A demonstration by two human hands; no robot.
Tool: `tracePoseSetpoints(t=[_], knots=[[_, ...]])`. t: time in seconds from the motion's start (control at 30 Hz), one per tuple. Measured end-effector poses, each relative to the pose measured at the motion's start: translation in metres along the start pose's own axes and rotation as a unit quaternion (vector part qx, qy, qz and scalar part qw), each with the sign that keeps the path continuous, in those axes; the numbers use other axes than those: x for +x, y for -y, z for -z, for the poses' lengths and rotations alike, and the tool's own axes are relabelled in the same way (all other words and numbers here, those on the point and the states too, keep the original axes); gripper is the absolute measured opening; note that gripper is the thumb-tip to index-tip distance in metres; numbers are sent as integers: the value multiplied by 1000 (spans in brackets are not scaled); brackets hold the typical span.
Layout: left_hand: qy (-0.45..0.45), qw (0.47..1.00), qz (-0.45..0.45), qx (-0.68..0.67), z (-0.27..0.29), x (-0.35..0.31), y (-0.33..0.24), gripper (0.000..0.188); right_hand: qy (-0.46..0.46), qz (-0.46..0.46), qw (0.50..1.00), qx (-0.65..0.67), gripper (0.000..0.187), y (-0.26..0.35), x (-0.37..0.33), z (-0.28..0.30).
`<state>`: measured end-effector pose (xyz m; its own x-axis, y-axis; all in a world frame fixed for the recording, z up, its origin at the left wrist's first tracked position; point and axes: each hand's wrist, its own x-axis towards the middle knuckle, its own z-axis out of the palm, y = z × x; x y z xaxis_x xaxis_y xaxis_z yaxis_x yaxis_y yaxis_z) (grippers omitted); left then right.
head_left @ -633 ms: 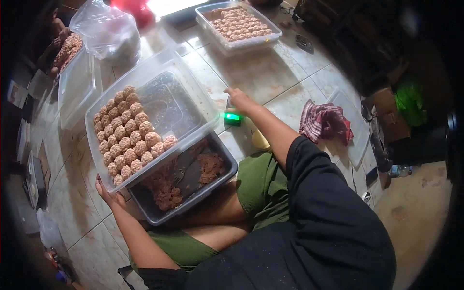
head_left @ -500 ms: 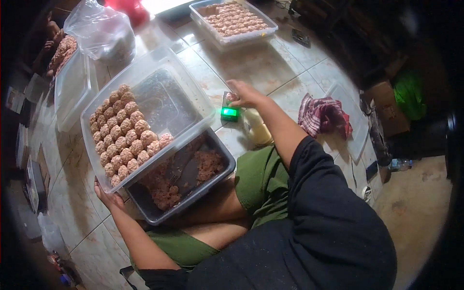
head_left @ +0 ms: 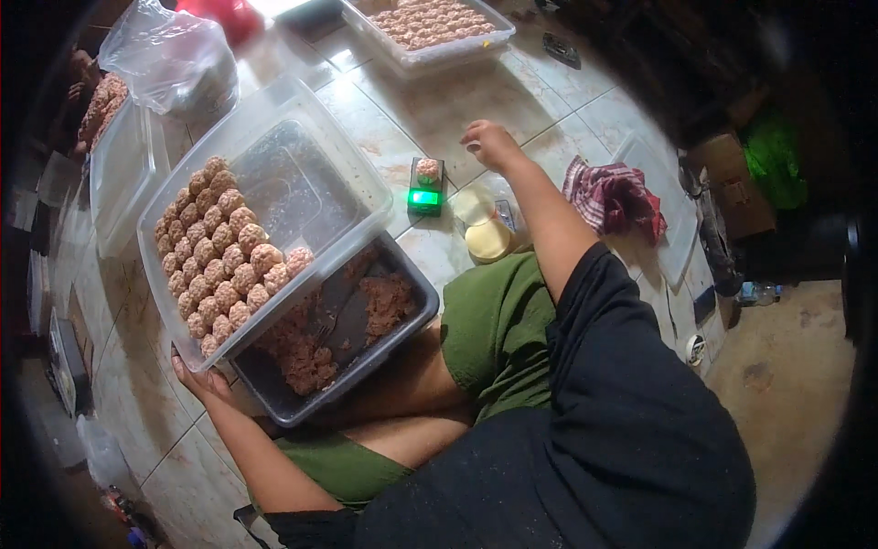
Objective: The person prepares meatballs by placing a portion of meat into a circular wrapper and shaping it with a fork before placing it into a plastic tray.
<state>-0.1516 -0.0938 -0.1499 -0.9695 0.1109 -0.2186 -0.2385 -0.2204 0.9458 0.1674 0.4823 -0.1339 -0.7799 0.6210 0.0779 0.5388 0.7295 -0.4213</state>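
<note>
A pinkish meatball (head_left: 427,169) sits on a small digital scale (head_left: 425,200) with a glowing green display. My right hand (head_left: 495,146) hovers to the right of the scale, fingers loosely curled with a gap at the thumb. A clear plastic tub (head_left: 352,174) with rows of meatballs (head_left: 215,247) on its left side leans over a dark grey tub (head_left: 422,297). My left hand (head_left: 203,380) grips the clear tub's near left corner; some of its fingers are hidden. Ground meat (head_left: 389,302) and what looks like a fork (head_left: 323,328) lie in the grey tub, partly over my legs.
Two round, pale-yellow-topped containers (head_left: 487,240) stand near my right knee. A checked cloth (head_left: 617,197) lies on a clear lid (head_left: 672,247) at right. Another tub of meatballs (head_left: 430,55) stands far back. A plastic bag (head_left: 169,59) is at far left.
My right hand has let go of the meatball on the scale and moved right and away from it. My left hand stays at the clear tub's corner. The view has shifted slightly.
</note>
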Motion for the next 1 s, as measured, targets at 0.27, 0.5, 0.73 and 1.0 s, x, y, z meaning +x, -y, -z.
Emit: tracePoseSetpoints(t=[0.27, 0.5, 0.73, 1.0], knots=[[-30, 999, 7, 18, -24, -17, -17, 41, 25, 13, 999, 26, 53, 21, 2, -9], [-54, 998, -2, -13, -36, -26, -25, 39, 143, 37, 964, 219, 53, 48, 12, -40], [-114, 992, -54, 2, -53, -19, -28, 31, 162, 82, 982, 42, 24, 36, 25, -55], [-171, 980, -84, -55, -60, -43, -57, 33, 39, 75, 937, 340, 31, 156, 3, 76]])
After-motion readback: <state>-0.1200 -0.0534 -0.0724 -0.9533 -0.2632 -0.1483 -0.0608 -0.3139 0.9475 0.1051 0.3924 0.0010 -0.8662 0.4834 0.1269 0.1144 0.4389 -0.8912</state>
